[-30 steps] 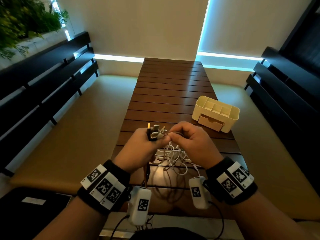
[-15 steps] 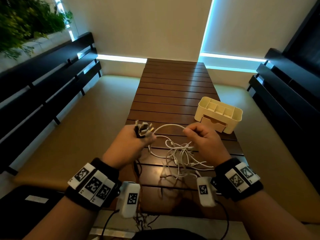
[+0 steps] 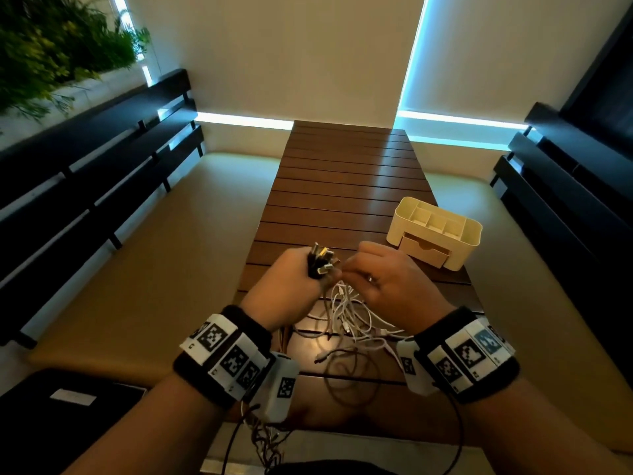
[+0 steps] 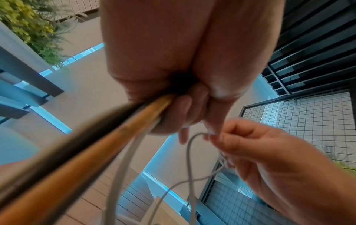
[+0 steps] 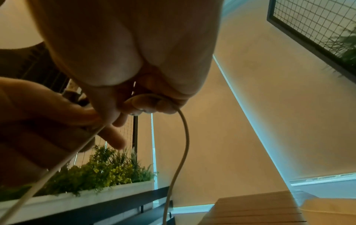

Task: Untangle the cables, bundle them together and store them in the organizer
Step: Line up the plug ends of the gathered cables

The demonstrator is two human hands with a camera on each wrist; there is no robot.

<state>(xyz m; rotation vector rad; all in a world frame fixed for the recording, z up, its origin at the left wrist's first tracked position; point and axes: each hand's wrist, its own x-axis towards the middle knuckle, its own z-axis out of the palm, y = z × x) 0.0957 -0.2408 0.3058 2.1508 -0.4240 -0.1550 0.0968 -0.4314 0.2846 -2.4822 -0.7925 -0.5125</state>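
My left hand (image 3: 294, 275) grips a bunch of cable ends (image 3: 322, 260), their plugs sticking up out of the fist; black, orange and white cables (image 4: 108, 137) run down from it. My right hand (image 3: 383, 279) sits right beside it and pinches a thin white cable (image 5: 183, 137) between thumb and fingers. Below both hands a tangle of white cables (image 3: 346, 317) hangs onto the wooden slat table (image 3: 342, 186). The cream organizer (image 3: 435, 231), with open top compartments and a shut drawer, stands to the right of my hands.
Brownish cable loops (image 3: 349, 382) lie on the table's near end. Dark slatted benches (image 3: 85, 166) flank the table on both sides. A planter with green plants (image 3: 51, 39) is at the upper left. A black case (image 3: 68, 399) lies at the lower left.
My right hand, which had pulled a white cable out to the right, has come back against the left hand. The left hand still holds the bunch of plugs.
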